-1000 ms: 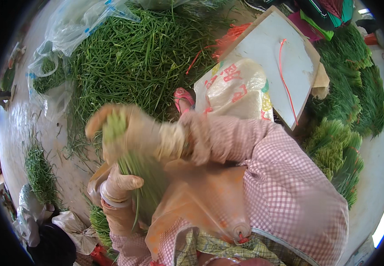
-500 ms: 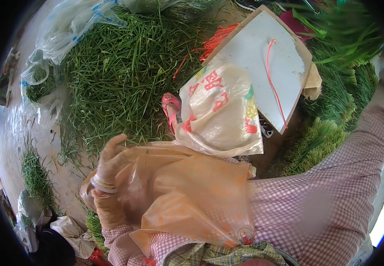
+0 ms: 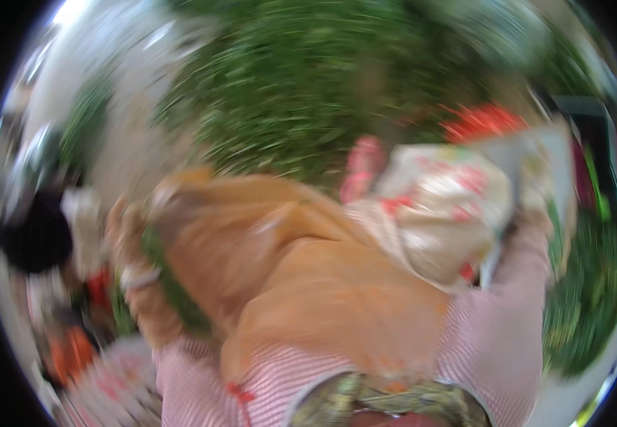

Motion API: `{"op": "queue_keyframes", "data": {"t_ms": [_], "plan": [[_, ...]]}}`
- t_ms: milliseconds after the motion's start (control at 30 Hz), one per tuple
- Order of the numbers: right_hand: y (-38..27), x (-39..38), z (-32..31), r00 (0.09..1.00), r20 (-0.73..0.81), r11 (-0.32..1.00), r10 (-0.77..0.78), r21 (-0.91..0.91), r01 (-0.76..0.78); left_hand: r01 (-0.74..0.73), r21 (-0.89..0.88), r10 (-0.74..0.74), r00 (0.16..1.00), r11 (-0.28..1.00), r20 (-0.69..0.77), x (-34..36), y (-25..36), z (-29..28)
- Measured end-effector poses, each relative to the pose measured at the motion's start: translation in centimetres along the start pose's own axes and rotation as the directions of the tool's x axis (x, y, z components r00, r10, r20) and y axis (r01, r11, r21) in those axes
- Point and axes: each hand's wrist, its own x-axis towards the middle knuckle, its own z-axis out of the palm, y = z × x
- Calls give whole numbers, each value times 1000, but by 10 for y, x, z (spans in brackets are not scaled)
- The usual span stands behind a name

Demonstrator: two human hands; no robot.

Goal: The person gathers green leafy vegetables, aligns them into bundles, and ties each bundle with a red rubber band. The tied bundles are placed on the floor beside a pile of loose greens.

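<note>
The left hand (image 3: 127, 231) is raised at the left of the apron (image 3: 337, 299), with its fingers extended upward and unclenched; a pale band (image 3: 139, 277) encircles the wrist. Green stalks (image 3: 180, 295) are located between the left forearm and the orange-brown apron. The right hand (image 3: 532, 203) is positioned at the right, over the near part of the pale board (image 3: 561, 160), beside the white sack (image 3: 451, 206); motion blur obscures its fingers, so its grip cannot be determined. Both sleeves are pink and white. The main pile of green stalks (image 3: 280, 78) lies on the floor (image 3: 134, 146), forward of the apron and well apart from the left hand. Further green bundles (image 3: 586, 313) lie at the right, beyond the right sleeve. The white sack, marked in red, is located between the apron and the board. A pink shoe (image 3: 363, 167) is just left of the sack; red-orange strands (image 3: 483, 122) lie forward of the sack, near the board. At the far left, a dark rounded object (image 3: 35, 231) stands beside a whitish bag (image 3: 80, 220); blur obscures the details of both.
</note>
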Motion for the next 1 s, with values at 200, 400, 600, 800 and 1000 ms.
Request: {"op": "queue_keyframes", "data": {"t_ms": [200,400,600,800,1000], "plan": [[-21,97,-40,946,306,961,103,-277,-14,178,-104,-203,917,978,-342,-85,-93,-58],[-226,201,-145,859,98,833,-502,320,451,543,-244,-595,739,804,-315,-159,-161,-65],[-588,71,-223,165,-164,-120,-972,961,249,215,9,-134,643,977,-754,-152,-192,-174],[-760,-172,-259,-636,88,103,-767,995,13,500,446,137,538,742,-832,-123,-183,-320],[-786,-245,-193,-776,239,588,-584,783,-201,622,520,-39,662,585,-748,-43,-201,-382]]}}
